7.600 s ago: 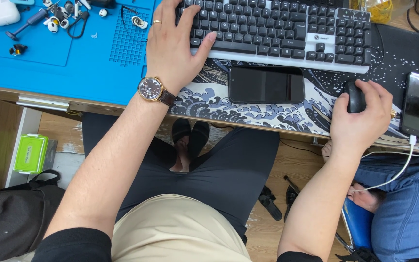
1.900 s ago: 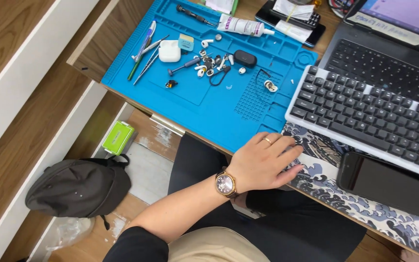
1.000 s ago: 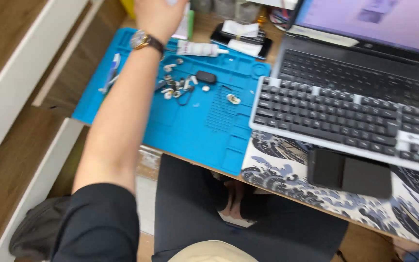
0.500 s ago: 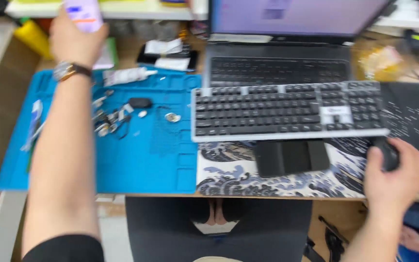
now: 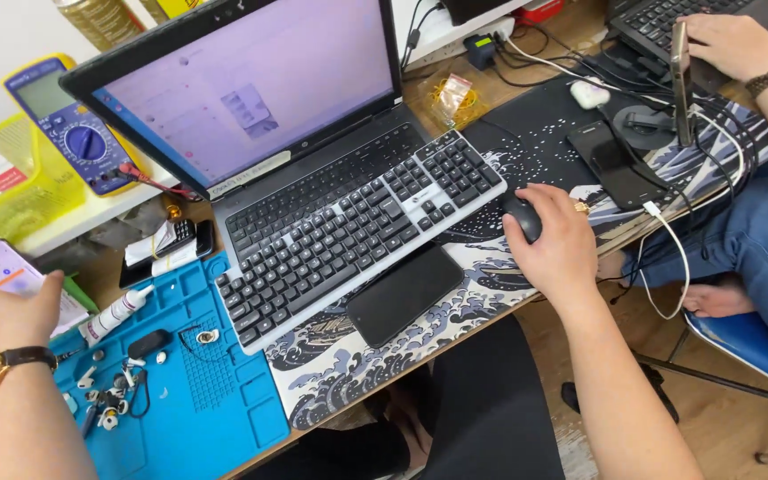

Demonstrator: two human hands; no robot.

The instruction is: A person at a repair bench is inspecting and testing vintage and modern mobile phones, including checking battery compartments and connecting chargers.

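Clearly, the left hand (image 5: 12, 313) grips a lit smartphone (image 5: 2, 269) out past the blue repair mat (image 5: 224, 404), fingers wrapped round its lower end; a loosened hold could, I judge, drop it onto the small parts (earbud pieces, it seems) (image 5: 108, 396) lying in the mat's shallow compartments. The right hand (image 5: 557, 244) curls over a black mouse (image 5: 524, 216) on the wave-print pad (image 5: 491, 267) on the worktop; its wrist sits near a white cable (image 5: 668, 258), which could snag. Behind, a yellow basket (image 5: 20, 200) holds papers.
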